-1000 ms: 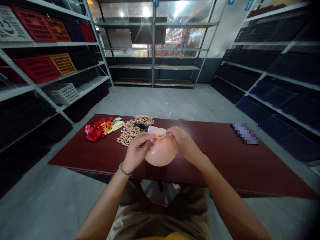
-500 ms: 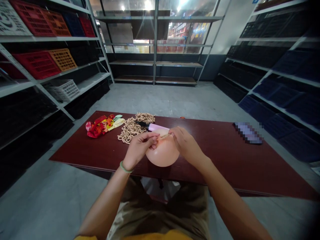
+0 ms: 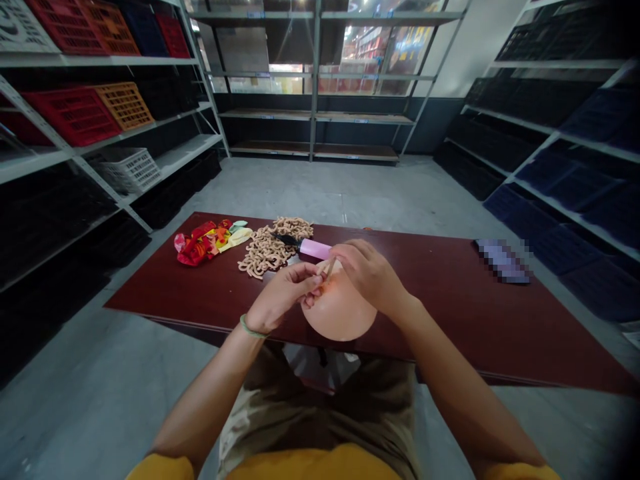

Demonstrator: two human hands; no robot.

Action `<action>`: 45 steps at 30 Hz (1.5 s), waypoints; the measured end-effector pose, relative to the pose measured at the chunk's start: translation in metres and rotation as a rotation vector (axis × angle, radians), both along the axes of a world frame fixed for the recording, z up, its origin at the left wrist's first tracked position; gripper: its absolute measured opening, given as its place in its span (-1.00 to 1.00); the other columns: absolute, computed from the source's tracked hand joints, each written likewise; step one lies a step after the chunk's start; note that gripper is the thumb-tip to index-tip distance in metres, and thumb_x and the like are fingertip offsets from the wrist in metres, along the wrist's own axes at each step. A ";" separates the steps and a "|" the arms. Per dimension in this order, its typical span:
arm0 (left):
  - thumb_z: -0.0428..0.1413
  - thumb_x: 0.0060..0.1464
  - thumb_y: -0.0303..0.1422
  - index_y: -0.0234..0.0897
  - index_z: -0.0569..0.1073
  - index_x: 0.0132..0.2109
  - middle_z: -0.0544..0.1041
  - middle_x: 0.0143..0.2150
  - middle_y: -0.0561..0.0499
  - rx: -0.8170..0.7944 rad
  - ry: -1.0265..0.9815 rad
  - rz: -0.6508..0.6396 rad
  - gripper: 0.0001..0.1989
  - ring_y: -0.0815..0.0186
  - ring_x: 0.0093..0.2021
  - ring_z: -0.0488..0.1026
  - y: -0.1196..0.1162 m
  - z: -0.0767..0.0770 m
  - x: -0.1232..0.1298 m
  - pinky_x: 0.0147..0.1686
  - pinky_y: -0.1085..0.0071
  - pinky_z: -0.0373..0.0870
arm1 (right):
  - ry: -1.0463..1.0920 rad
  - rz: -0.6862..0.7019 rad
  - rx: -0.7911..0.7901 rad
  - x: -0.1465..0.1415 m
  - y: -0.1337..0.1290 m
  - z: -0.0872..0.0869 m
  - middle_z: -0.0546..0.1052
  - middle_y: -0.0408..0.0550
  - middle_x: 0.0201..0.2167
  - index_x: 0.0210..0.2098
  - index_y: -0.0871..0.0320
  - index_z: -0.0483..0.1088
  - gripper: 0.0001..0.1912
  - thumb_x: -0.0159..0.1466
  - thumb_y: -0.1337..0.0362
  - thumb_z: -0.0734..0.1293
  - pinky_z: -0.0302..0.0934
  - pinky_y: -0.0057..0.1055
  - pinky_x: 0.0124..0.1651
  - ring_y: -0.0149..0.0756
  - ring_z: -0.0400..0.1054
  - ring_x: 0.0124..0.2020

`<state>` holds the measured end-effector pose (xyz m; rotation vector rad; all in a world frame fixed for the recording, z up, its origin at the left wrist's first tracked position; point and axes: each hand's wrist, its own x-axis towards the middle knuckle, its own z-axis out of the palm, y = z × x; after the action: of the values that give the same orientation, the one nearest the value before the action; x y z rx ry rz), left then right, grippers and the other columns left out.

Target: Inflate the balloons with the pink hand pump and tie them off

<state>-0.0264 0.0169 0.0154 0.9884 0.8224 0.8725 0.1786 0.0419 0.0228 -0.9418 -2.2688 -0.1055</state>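
Note:
A round, peach-coloured inflated balloon (image 3: 343, 310) hangs below my two hands, over the near edge of the dark red table (image 3: 440, 300). With thumb and fingers pinched together, my left hand (image 3: 287, 293) grips the balloon's neck at its upper left. My right hand (image 3: 370, 273) curls over the top of the balloon, its fingertips closed on the stretched neck. Just behind my hands lies a pink pump (image 3: 315, 249) with a black end. Beside it is a pile of beige uninflated balloons (image 3: 267, 250).
Red, yellow and green limp balloons (image 3: 203, 243) lie at the table's left. A blurred purple item (image 3: 503, 260) rests near the right end. Shelves with crates (image 3: 75, 117) stand at the left, more at the right, and a metal rack (image 3: 315, 117) at the back.
The balloon has shifted right and tilted relative to my hands. Its neck now slants more steeply between my fingers. The camera view has dipped slightly.

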 end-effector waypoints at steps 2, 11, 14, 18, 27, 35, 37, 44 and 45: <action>0.29 -0.01 -0.29 -0.33 0.53 -0.26 0.46 -0.47 0.06 -0.039 -0.020 0.003 -0.79 0.52 -0.55 0.33 -0.001 -0.001 0.000 -0.54 0.59 0.28 | 0.068 -0.005 -0.029 0.000 -0.001 0.000 0.48 0.06 -0.11 0.02 0.15 0.31 -0.73 0.40 0.39 0.08 0.29 -0.17 0.02 -0.17 0.34 -0.05; 0.31 -0.01 -0.27 -0.39 0.52 -0.26 0.41 -0.47 0.09 -0.191 -0.153 -0.071 -0.73 0.60 -0.56 0.30 0.004 -0.004 -0.005 -0.54 0.67 0.25 | 0.184 0.035 -0.160 0.013 -0.015 0.029 0.48 -0.04 -0.18 -0.12 0.07 0.32 -0.87 0.37 0.35 0.19 0.32 -0.31 -0.09 -0.26 0.38 -0.15; 0.30 -0.01 -0.26 -0.39 0.52 -0.28 0.44 -0.45 0.06 -0.135 -0.064 -0.137 -0.74 0.55 -0.55 0.36 0.004 -0.001 -0.005 -0.49 0.61 0.32 | 0.156 0.074 -0.276 0.012 -0.013 0.040 0.47 -0.08 -0.21 -0.17 0.07 0.34 -0.88 0.37 0.35 0.20 0.29 -0.37 -0.14 -0.32 0.36 -0.19; 0.27 0.01 -0.25 -0.38 0.50 -0.36 0.45 -0.49 0.05 -0.017 0.114 -0.221 -0.76 0.50 -0.58 0.38 0.005 0.008 -0.003 -0.54 0.56 0.33 | 0.055 0.211 -0.291 -0.001 0.000 0.049 0.48 -0.09 -0.23 -0.24 0.08 0.39 -0.82 0.36 0.38 0.17 0.24 -0.38 -0.11 -0.33 0.36 -0.19; 0.26 0.00 -0.26 -0.35 0.52 -0.39 0.45 -0.55 0.05 0.077 0.229 -0.205 -0.78 0.46 -0.63 0.38 0.004 0.006 -0.005 -0.59 0.53 0.34 | 0.051 0.422 -0.408 -0.027 0.019 0.041 0.47 -0.14 -0.33 -0.32 0.11 0.41 -0.90 0.32 0.32 0.26 0.19 -0.42 -0.19 -0.36 0.33 -0.28; 0.23 0.06 -0.17 -0.36 0.56 -0.34 0.46 -0.49 0.04 -0.008 0.097 -0.080 -0.72 0.50 -0.57 0.37 -0.001 -0.010 -0.005 -0.55 0.57 0.35 | 0.137 0.314 -0.353 -0.018 0.027 0.023 0.47 -0.07 -0.20 -0.24 0.10 0.42 -0.93 0.28 0.27 0.32 0.19 -0.33 -0.07 -0.28 0.32 -0.14; 0.23 0.06 -0.18 -0.35 0.56 -0.33 0.44 -0.50 0.06 -0.025 0.057 -0.036 -0.73 0.52 -0.57 0.35 -0.001 -0.011 -0.005 -0.55 0.59 0.33 | 0.136 0.261 -0.235 -0.010 0.024 0.020 0.46 -0.03 -0.13 -0.20 0.09 0.46 -0.90 0.30 0.28 0.32 0.14 -0.25 0.05 -0.23 0.30 -0.05; 0.29 0.00 -0.23 -0.38 0.55 -0.34 0.44 -0.50 0.06 -0.052 0.000 0.025 -0.75 0.52 -0.56 0.33 0.000 -0.012 -0.002 -0.59 0.61 0.29 | -0.036 0.179 -0.220 -0.001 0.007 0.004 0.55 -0.15 -0.13 -0.16 -0.03 0.50 -0.84 0.33 0.28 0.30 0.09 -0.22 -0.03 -0.23 0.31 -0.09; 0.29 0.00 -0.22 -0.39 0.55 -0.34 0.43 -0.51 0.06 -0.056 -0.003 0.031 -0.74 0.52 -0.57 0.32 0.000 -0.013 -0.002 -0.59 0.61 0.28 | -0.027 0.176 -0.218 -0.003 0.006 0.004 0.56 -0.16 -0.17 -0.20 0.00 0.50 -0.87 0.32 0.29 0.31 0.10 -0.23 -0.04 -0.23 0.32 -0.11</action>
<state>-0.0284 0.0168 0.0026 0.9272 0.8570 0.8734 0.1758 0.0476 0.0268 -0.8481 -2.4116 0.2116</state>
